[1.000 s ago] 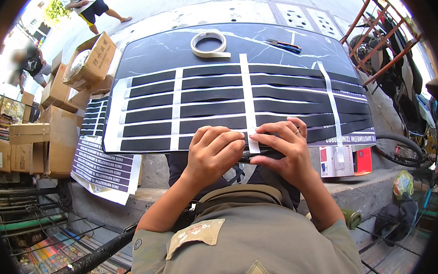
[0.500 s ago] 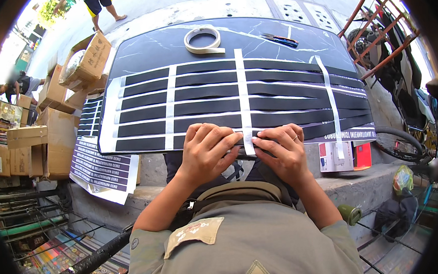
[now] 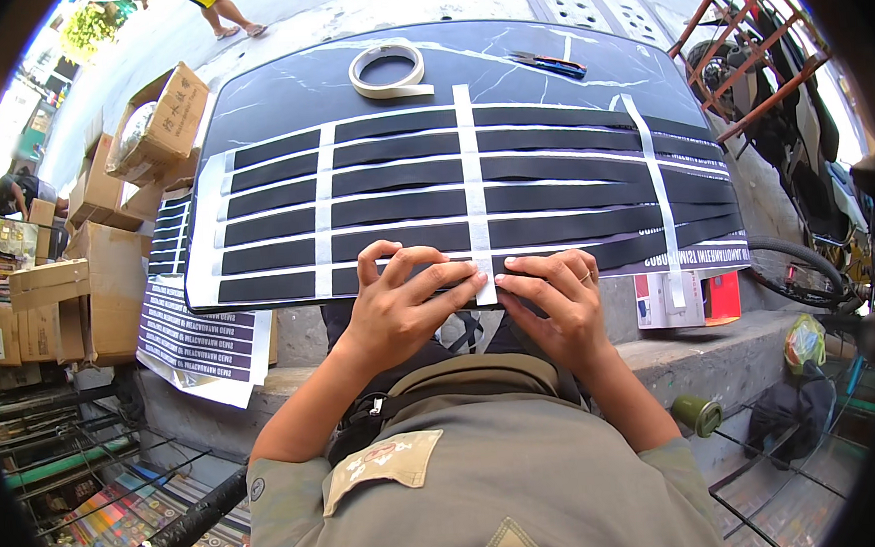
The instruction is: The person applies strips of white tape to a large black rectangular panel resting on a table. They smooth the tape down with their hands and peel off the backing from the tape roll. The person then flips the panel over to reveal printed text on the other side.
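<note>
A black marble-patterned tabletop (image 3: 266, 88) bears rows of black strips (image 3: 392, 152) on printed white sheets, crossed by white tape pieces (image 3: 469, 171). My left hand (image 3: 399, 306) has its fingers spread and bent, the index fingertip touching the lower end of the middle tape piece at the near edge. My right hand (image 3: 554, 296) is closed at the lowest strip just right of that tape, fingertips pinching along the edge, thumb partly hidden beneath. Behind the strips lie a roll of masking tape (image 3: 371, 90) and blue-black pliers (image 3: 562, 65).
Cardboard boxes (image 3: 118, 291) and printed sheets (image 3: 191, 339) are at left. A person (image 3: 14, 194) bends far left; another's legs (image 3: 227, 21) show at top. A red metal rack (image 3: 791, 71) and wheel (image 3: 814, 281) are right, wire grating (image 3: 121, 503) below, a concrete ledge (image 3: 683, 349) under the table.
My left hand's ring and little fingers have lifted and spread. The table and tape roll appear slightly higher and farther left in view. The standing person's legs have moved right.
</note>
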{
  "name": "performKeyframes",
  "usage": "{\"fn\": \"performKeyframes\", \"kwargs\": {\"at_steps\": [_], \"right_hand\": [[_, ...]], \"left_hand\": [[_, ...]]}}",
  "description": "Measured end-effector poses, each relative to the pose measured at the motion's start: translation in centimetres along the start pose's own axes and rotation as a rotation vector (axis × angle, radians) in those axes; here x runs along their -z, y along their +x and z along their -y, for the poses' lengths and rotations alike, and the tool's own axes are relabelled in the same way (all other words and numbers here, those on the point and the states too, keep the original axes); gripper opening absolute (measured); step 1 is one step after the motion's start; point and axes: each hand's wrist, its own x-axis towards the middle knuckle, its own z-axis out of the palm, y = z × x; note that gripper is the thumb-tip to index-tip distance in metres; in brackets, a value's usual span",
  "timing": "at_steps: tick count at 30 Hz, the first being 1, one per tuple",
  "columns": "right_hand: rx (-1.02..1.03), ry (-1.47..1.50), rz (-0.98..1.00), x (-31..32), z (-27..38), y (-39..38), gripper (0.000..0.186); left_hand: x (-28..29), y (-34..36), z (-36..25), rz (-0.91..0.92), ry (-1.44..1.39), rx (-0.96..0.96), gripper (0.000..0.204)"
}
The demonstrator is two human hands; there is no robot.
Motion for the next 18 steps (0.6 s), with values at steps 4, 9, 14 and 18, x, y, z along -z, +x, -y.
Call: {"fn": "performKeyframes", "kwargs": {"at_steps": [4,9,14,18], "right_hand": [[-0.017,0.012,-0.014,-0.2,0.0,-0.2,0.023],[-0.003,-0.004,-0.010,-0.4,0.1,-0.3,0.025],[0.011,-0.013,-0.025,-0.8,0.4,0.0,0.029],[0.021,-0.006,-0.047,-0.9,0.5,0.3,0.035]], "left_hand": [[0.1,0.3,-0.1,0.030,0.018,-0.016,0.029],[0.2,0.9,-1.0,0.085,-0.007,0.026,0.025],[0.0,1.1,-1.2,0.049,0.013,0.002,0.010],[-0.1,0.5,-1.5,0.023,0.094,-0.013,0.009]]}}
